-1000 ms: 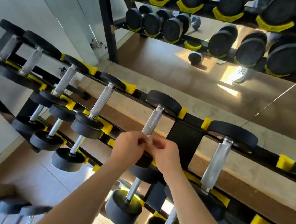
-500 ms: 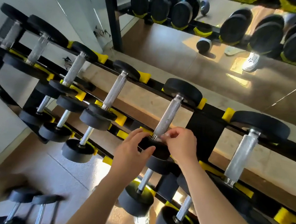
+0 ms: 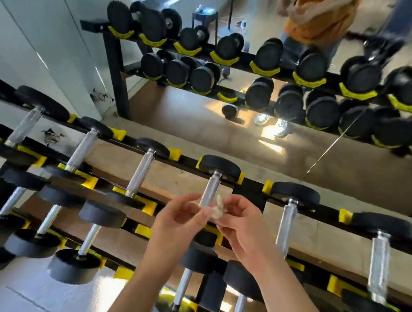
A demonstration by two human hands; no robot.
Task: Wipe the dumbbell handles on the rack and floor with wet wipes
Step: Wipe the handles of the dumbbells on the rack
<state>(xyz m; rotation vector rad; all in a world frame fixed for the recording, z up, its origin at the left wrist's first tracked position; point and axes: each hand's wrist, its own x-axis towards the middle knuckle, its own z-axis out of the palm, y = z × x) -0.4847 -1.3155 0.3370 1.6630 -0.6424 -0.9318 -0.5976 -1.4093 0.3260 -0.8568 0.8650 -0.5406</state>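
Note:
Black dumbbells with knurled steel handles lie across a black rack (image 3: 249, 189) with yellow cradles. Both my hands hover in front of the middle dumbbell's handle (image 3: 211, 187) on the top tier. A small crumpled white wet wipe (image 3: 216, 208) is pinched by the fingertips of my right hand (image 3: 240, 222). My left hand (image 3: 181, 219) pinches the wipe's other end, just over the lower part of that handle. The wipe looks thin and partly see-through, and the hands cover the handle's lower end.
More dumbbells fill the top tier left (image 3: 139, 172) and right (image 3: 286, 224), with a lower tier (image 3: 88, 241) beneath. A wall mirror (image 3: 301, 152) behind the rack reflects the rack and a person in an orange top. Bare floor (image 3: 10, 293) shows at the lower left.
The view tilted upward, showing more of the mirror. My hands lifted off the dumbbell's lower head and handle and now hold the wipe between them in front of the handle.

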